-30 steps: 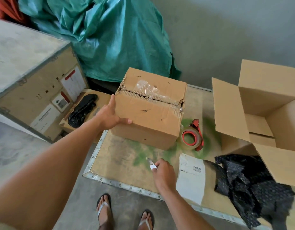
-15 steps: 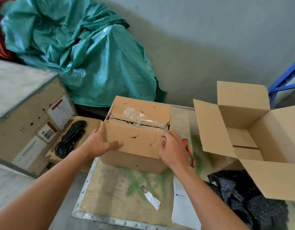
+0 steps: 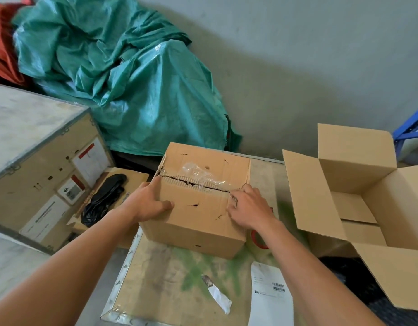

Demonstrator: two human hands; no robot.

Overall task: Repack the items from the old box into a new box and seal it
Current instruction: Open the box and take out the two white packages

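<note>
The old box [image 3: 198,222], worn cardboard with torn clear tape along its top seam, stands on the wooden work surface [image 3: 156,278]. My left hand [image 3: 149,203] grips its near left top corner. My right hand [image 3: 250,208] rests on the right end of the seam, fingertips at the torn tape. The new box [image 3: 325,196] stands open to the right, its flaps spread, and shows nothing inside. A red tape dispenser [image 3: 259,241] peeks out behind my right wrist. A small white-handled cutter [image 3: 217,295] lies on the surface in front.
A white shipping label [image 3: 271,297] lies near the front edge. Black patterned fabric [image 3: 367,285] sits under the new box's front flap. A wooden crate [image 3: 38,165] stands left, with a black bag [image 3: 104,198] on a flat carton. A green tarp [image 3: 132,78] is heaped behind.
My right hand left the cutter on the surface and came up to the right end of the old box's seam. My left hand stayed on the left corner. The camera tilted up.
</note>
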